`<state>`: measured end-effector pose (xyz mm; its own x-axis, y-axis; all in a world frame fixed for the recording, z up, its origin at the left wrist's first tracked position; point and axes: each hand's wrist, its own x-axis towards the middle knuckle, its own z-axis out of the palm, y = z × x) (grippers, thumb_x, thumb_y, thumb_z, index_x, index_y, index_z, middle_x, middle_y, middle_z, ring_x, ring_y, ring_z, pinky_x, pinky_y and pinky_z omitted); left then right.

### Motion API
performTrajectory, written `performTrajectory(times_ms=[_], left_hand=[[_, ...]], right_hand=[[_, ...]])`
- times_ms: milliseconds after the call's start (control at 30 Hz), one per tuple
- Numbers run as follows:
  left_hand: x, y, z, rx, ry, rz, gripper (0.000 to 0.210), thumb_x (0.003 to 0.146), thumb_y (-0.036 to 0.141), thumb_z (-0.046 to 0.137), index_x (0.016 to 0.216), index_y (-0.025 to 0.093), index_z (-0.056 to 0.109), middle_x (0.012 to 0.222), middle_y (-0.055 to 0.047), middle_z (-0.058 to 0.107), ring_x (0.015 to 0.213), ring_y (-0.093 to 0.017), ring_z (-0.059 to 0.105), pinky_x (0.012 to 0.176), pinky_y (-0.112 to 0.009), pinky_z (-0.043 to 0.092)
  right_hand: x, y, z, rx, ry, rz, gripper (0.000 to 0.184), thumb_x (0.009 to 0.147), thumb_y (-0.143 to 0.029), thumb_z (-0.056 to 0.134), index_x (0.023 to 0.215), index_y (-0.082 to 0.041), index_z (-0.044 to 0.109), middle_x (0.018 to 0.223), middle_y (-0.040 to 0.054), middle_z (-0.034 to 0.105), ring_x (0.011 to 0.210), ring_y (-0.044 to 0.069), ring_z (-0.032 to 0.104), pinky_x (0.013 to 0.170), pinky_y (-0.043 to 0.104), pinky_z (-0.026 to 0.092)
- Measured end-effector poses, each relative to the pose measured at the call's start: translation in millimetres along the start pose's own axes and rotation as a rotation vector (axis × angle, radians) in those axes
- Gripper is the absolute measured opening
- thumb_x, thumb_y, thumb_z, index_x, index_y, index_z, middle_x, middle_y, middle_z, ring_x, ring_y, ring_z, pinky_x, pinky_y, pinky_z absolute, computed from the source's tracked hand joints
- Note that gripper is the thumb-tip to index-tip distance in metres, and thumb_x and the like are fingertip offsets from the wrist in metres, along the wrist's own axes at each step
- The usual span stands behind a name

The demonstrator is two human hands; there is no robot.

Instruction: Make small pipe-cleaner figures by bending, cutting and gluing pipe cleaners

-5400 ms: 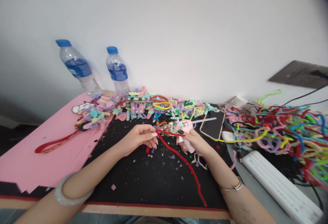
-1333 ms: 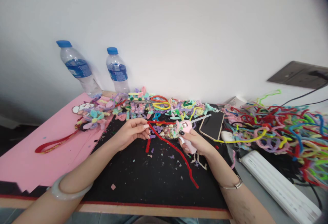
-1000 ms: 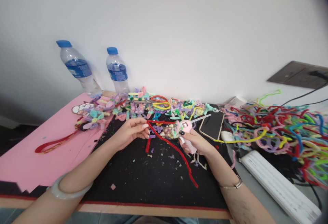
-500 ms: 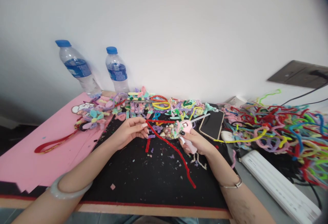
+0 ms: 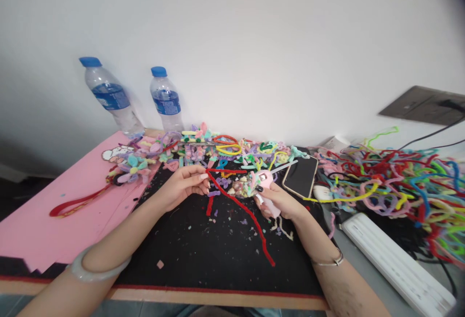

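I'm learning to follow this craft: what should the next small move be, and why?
Probably bring the glue gun to the bend of the red stem: the left hand pinches it there, and the right hand grips the gun, a glue stick jutting from it.

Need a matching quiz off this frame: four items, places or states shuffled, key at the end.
Items
1. Long, bent red fuzzy pipe cleaner
2. Pink plastic glue gun
3. Rectangular phone with a black screen
4. Two clear plastic bottles with blue caps

Places or states
A. Standing by the white wall, back left
B. Gripped in the right hand
C. Lying flat, screen up
D. Pinched in the left hand

Pairs: 1-D, 2-B, 3-C, 4-A
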<state>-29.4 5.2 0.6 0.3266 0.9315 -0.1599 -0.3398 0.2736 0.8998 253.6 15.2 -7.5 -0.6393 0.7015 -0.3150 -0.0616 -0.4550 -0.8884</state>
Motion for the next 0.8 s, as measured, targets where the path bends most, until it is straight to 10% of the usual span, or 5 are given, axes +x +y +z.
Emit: performTrajectory(times_ms=[800], left_hand=[[0.0, 3.1, -3.3, 0.001, -0.012, 0.020, 0.011, 0.074, 0.023, 0.067, 0.077, 0.014, 0.060, 0.068, 0.000, 0.066, 0.057, -0.010, 0.063, 0.056, -0.018, 0.052]], right_hand=[[-2.5, -3.8, -1.7, -0.023, 0.012, 0.019, 0.037, 0.073, -0.046, 0.064, 0.062, -0.014, 0.050, 0.044, -0.0047, 0.047, 0.034, 0.005, 0.042, 0.033, 0.017, 0.038]])
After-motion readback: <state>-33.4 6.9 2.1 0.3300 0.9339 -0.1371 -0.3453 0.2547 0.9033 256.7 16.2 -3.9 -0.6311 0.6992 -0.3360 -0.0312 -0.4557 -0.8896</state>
